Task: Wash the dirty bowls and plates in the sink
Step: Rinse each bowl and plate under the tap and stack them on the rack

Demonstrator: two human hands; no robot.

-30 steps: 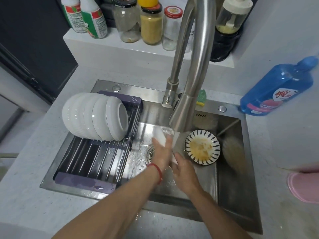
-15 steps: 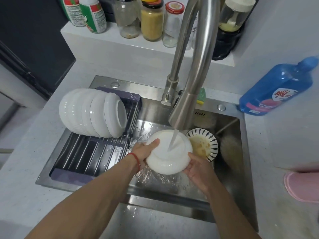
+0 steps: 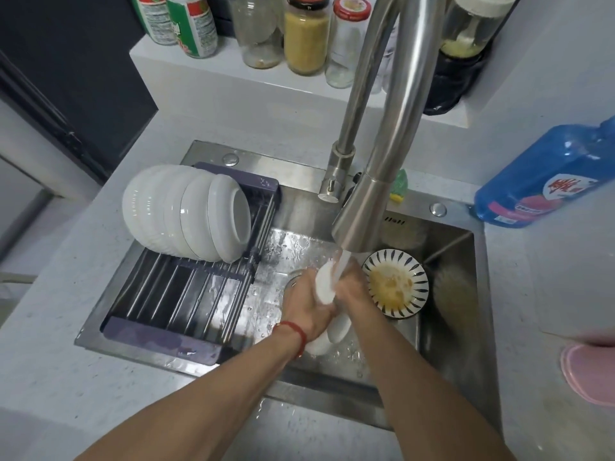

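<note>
Both hands, left hand (image 3: 307, 312) and right hand (image 3: 352, 294), clamp the wet white bowl (image 3: 327, 287) edge-on under the tap, slippery and breakable, so grip the rim at 6 and 12 o'clock.

Sink (image 3: 442, 327): brushed stainless steel, wet. Faucet (image 3: 392, 128): satin metal. Drying rack (image 3: 186, 287): metal rods, matt purple-grey plastic ends. Stacked bowls (image 3: 186, 211): glossy white ceramic. Patterned bowl (image 3: 416, 271): glazed, smeared. Bench (image 3: 50, 377): matt speckled stone. Detergent bottle (image 3: 549, 171): translucent blue plastic.

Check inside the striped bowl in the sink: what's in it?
The striped bowl holds yellowish-brown food residue, unwashed. Its left rim is hidden behind the right hand.
</note>
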